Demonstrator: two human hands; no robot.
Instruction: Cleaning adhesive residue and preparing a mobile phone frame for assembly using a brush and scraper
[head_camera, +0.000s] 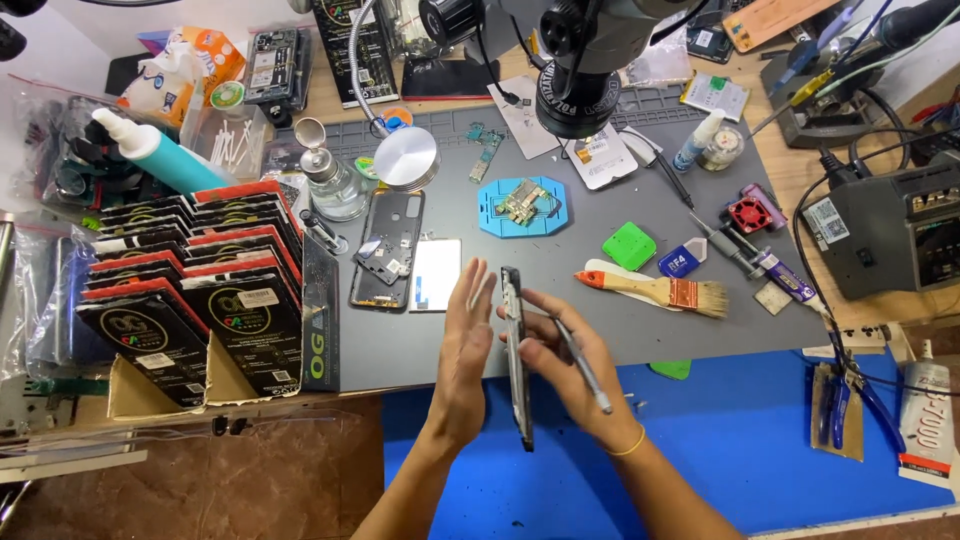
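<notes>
While the phone (516, 355) stands edge-on at lower centre of the frame, both hands sit either side of it. Right hand (575, 375) is clamped on it: fingers wrap the phone's right edge, and the same hand also pinches a thin grey tool (584, 366) that angles down to the right. Left hand (463, 355) is flat and open, fingers together and pointing up, palm facing the phone's left edge, just beside it; cannot tell if it actually touches.

Phone hangs over the front edge of the grey work mat (600, 330), above the blue surface (740, 430).

Around it:
- open phone frame (387, 250) and a small white panel (436, 274) lie on the mat just above the left hand
- blue jig (521, 206) with a circuit board in it, upper centre
- wooden-handled brush (655, 290) to the right of the hands, green square piece (630, 246) above it
- microscope head (572, 70) hangs top centre
- round silver disc (406, 157) on a gooseneck and a glass dispenser bottle (330, 180), upper left of centre
- rack of black-and-red boxes (195, 290) at left
- dark grey station (890, 235) at right edge, blue-handled pliers (845, 390) lower right
</notes>
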